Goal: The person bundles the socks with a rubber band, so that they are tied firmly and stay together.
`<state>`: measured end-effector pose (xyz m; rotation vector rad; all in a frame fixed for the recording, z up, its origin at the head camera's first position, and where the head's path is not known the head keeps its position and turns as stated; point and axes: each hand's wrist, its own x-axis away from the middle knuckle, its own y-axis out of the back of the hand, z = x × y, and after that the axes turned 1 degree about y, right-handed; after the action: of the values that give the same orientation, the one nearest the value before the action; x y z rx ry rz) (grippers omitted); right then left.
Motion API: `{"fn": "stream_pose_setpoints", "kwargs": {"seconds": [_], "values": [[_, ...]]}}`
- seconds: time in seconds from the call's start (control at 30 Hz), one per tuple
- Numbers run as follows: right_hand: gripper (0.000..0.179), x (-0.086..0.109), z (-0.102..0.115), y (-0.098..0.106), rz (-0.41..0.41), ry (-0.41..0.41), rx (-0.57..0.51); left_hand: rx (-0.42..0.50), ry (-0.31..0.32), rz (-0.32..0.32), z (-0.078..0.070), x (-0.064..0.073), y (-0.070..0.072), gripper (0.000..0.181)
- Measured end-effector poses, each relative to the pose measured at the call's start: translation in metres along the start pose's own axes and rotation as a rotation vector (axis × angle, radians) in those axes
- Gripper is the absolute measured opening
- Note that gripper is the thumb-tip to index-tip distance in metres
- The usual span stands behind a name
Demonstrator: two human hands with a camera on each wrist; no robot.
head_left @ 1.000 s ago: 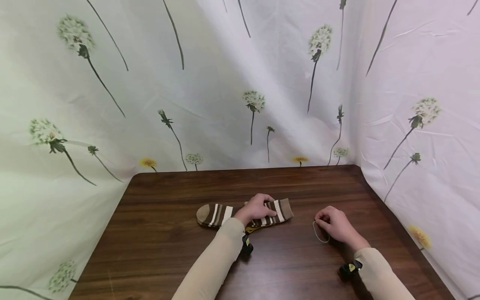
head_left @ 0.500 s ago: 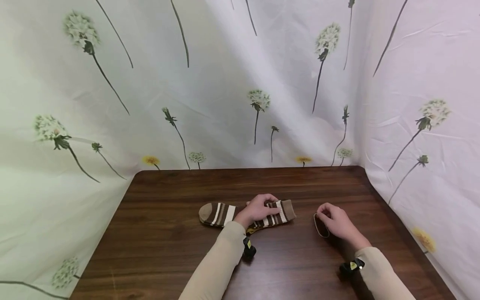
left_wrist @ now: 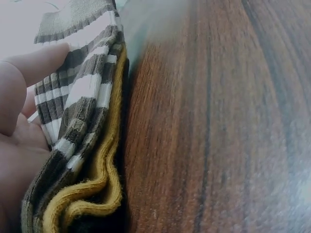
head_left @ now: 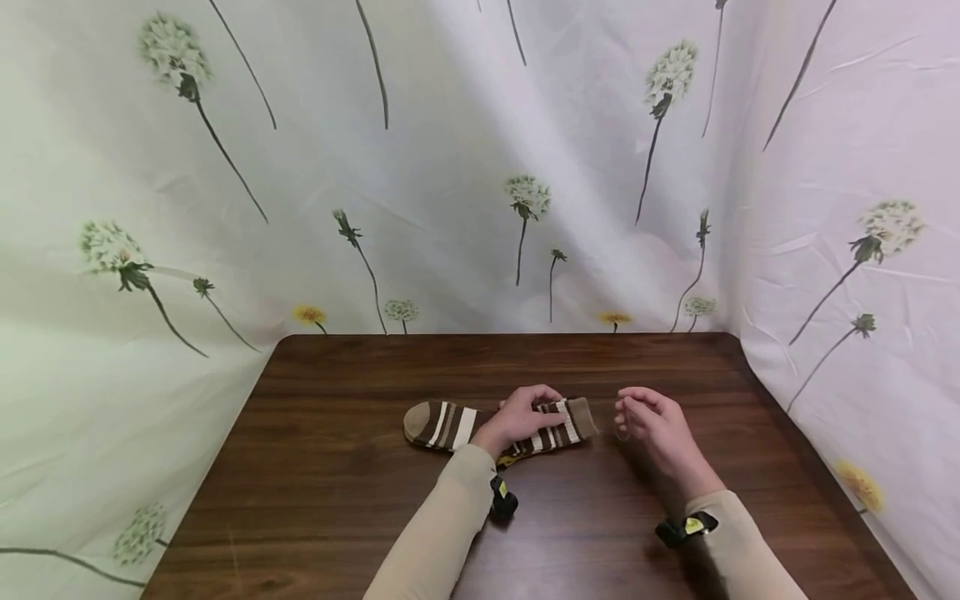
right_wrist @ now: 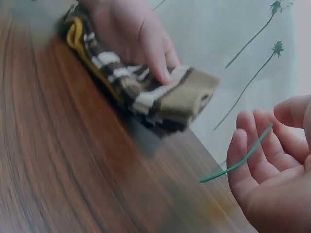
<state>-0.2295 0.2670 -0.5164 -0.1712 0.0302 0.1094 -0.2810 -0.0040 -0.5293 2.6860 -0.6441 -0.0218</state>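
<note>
A stack of striped socks (head_left: 444, 427), brown and white with tan toe and cuff, lies on the brown table. My left hand (head_left: 521, 417) grips it near the cuff, thumb on top. In the left wrist view a mustard-yellow layer shows under the striped sock (left_wrist: 90, 92). Just right of the cuff, my right hand (head_left: 656, 425) is raised a little above the table. It holds a thin green elastic band (right_wrist: 250, 154), which runs across the fingers with the thumb near its upper end. In the head view the band is faint.
A wood-grain table (head_left: 337, 517) spans the work area. White cloth (head_left: 450, 167) printed with dandelions hangs behind it and along both sides. Each wrist wears a small black camera (head_left: 504, 500).
My right hand has lifted and moved left toward the sock cuff with the elastic band, which hung as a wider loop before. My left hand stays on the socks; the head view shifts slightly.
</note>
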Motion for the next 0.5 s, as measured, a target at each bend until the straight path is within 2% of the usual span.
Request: {"fn": "stream_pose_setpoints", "kwargs": {"seconds": [0.1, 0.17, 0.33, 0.5], "values": [[0.028, 0.000, -0.003, -0.001, 0.067, 0.013, -0.070, 0.004, -0.008, -0.009, 0.000, -0.001, -0.001, 0.025], [0.033, -0.001, -0.005, -0.004, 0.083, 0.013, -0.089, 0.007, -0.007, -0.012, 0.000, -0.001, -0.002, 0.025], [0.035, 0.001, -0.011, -0.010, 0.048, 0.011, -0.121, 0.019, 0.010, -0.009, 0.000, -0.001, -0.002, 0.026], [0.027, 0.005, -0.018, -0.014, 0.009, 0.037, -0.250, 0.027, 0.034, -0.009, 0.001, -0.001, -0.003, 0.025]]}}
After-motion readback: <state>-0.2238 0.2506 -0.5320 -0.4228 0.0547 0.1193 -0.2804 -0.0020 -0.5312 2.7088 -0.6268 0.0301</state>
